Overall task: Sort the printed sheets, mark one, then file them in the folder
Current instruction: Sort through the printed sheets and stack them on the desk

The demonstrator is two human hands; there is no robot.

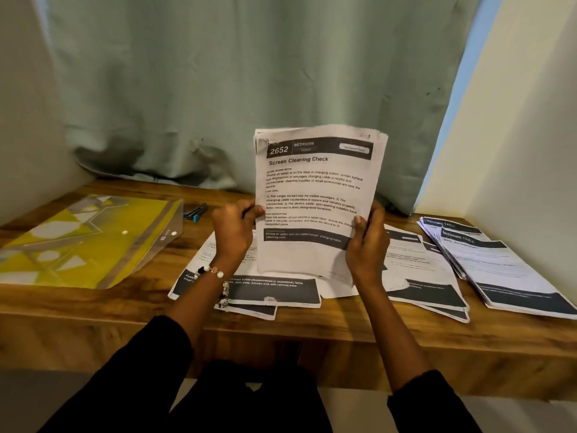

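I've got a thin stack of white printed sheets w/ black header bars (315, 198) held upright over the middle of the wooden desk (93, 304), top page reading "Screen Cleaning Check". My left hand (234, 232) pinches the stack's left edge, thumb in front, fingers behind; my right hand (368, 242) grips the lower right edge the same way, thumb on the print.

More loose printed pages (268, 292) lie spread flat under my wrists near the desk's front edge, and a fanned pile of similar sheets (499, 270) sits at the right end. The yellow-and-clear plastic snap folder (84, 242) lies flat at the left end, well apart from the stack. A dark pen w/ blue cap (196, 212) lies just beside the folder, toward the back edge.

Handling, my guess: paper's light, floppy, top corners already curling, so it needs both side edges held, approx mid-height, or it'll buckle. Sheets prob slide against each other, so squeeze firmly and tap the bottom on the desk to square them. Folder plastic looks slick; best taken at its open edge.
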